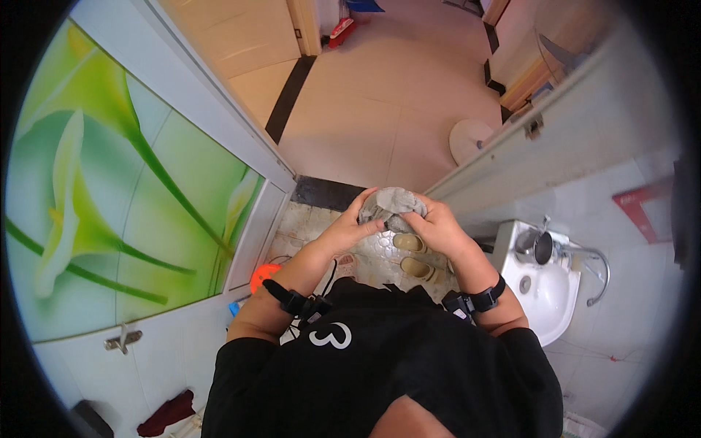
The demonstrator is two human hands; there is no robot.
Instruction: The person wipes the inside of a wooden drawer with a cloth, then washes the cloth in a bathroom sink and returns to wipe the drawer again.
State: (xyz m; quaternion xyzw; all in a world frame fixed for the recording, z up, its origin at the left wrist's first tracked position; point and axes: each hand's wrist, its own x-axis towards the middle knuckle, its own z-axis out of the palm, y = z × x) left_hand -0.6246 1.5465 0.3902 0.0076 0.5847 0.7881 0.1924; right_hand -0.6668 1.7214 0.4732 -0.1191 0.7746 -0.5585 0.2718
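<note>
Both of my hands hold a crumpled grey cloth (pixel 392 205) out in front of my body, above the tiled floor. My left hand (pixel 350 224) grips its left side, with the thumb across the lower edge. On the opposite side, my right hand (pixel 438 222) has its thumb pressed on the cloth and its fingers behind it. Below the cloth, a pair of beige clogs (pixel 417 268) lies on the floor. Parts of the cloth are hidden by my fingers and thumbs.
A white washbasin (pixel 553 295) with a metal cup (pixel 534 246) and a curved faucet (pixel 599 274) is at the right. A door with a flower-print panel (pixel 164 180) stands at the left. Ahead lies a dark threshold (pixel 323 192); an orange plastic item (pixel 263 276) is by my left forearm.
</note>
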